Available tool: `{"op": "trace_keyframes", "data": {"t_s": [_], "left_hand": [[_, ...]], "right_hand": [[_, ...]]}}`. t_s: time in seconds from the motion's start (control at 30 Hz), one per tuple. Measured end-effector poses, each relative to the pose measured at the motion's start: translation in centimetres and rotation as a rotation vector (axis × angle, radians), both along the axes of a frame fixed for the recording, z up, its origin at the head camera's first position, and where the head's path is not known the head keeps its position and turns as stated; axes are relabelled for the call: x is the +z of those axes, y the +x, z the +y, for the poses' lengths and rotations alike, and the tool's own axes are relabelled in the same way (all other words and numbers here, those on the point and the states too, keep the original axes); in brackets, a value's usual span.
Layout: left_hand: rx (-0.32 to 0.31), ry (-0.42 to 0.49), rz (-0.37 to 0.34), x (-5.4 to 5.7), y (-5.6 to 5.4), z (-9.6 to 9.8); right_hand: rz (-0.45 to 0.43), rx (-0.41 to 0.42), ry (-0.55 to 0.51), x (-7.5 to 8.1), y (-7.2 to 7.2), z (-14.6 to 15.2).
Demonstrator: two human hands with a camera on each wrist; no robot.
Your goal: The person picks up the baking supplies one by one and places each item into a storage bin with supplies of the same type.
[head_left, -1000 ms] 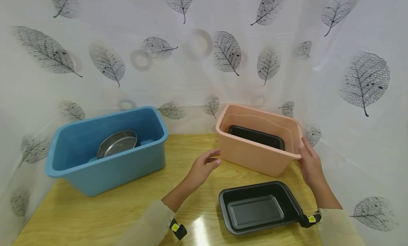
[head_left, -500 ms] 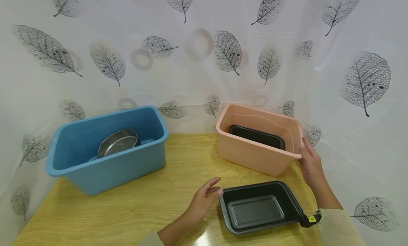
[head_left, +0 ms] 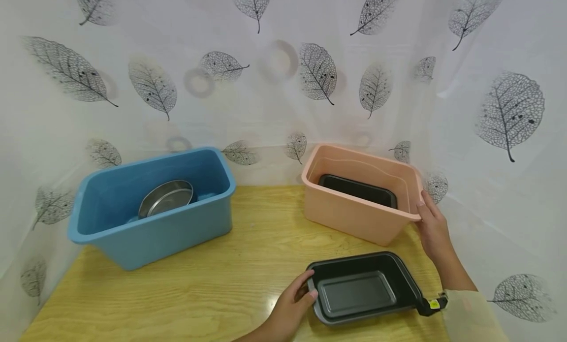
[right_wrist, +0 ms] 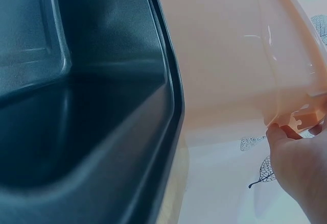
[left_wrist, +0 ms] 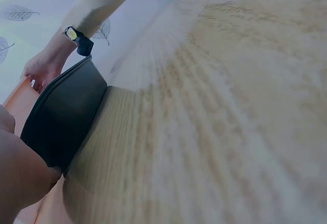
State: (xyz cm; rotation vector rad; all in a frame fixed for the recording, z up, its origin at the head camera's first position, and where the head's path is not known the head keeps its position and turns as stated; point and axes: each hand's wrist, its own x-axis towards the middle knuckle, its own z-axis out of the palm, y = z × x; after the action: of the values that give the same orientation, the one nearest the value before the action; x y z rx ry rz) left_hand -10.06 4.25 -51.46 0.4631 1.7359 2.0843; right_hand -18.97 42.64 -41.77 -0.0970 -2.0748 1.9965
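A dark grey rectangular baking pan lies on the table at the front right. My left hand holds its left end, fingertips at the rim and thumb lower down; the left wrist view shows this hand against the pan's outer wall. With my right hand I grip the right rim of a peach plastic bin behind the pan. In the right wrist view the thumb and fingers of that hand pinch the bin's edge. Another dark pan sits inside this bin.
A blue plastic bin stands at the left, with round metal pans tilted inside it. The wood-grain table runs back to a white leaf-print curtain. A black strap end from the right wrist overlaps the pan's corner.
My left hand has come down and toward me from beside the peach bin to the pan's left end and taken hold there. The right hand has kept its grip on the bin.
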Motion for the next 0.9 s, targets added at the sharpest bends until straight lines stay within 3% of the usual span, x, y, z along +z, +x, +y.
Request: {"op": "trace_keyframes", "data": {"t_s": [0.33, 0.53, 0.8, 0.9], "left_hand": [[-0.031, -0.028, -0.019, -0.3, 0.8, 0.8], [-0.108, -0.038, 0.006, -0.3, 1.1, 0.9], [-0.082, -0.236, -0.001, 0.3, 1.2, 1.0], [-0.077, -0.265, 0.015, 0.5, 1.0, 1.1]], "right_hand": [[0.013, 0.015, -0.006, -0.1, 0.2, -0.2], [0.006, 0.004, -0.013, 0.0, 0.2, -0.2], [0.019, 0.011, -0.012, 0.0, 0.2, -0.2], [0.019, 0.008, -0.006, -0.1, 0.2, -0.2]]}}
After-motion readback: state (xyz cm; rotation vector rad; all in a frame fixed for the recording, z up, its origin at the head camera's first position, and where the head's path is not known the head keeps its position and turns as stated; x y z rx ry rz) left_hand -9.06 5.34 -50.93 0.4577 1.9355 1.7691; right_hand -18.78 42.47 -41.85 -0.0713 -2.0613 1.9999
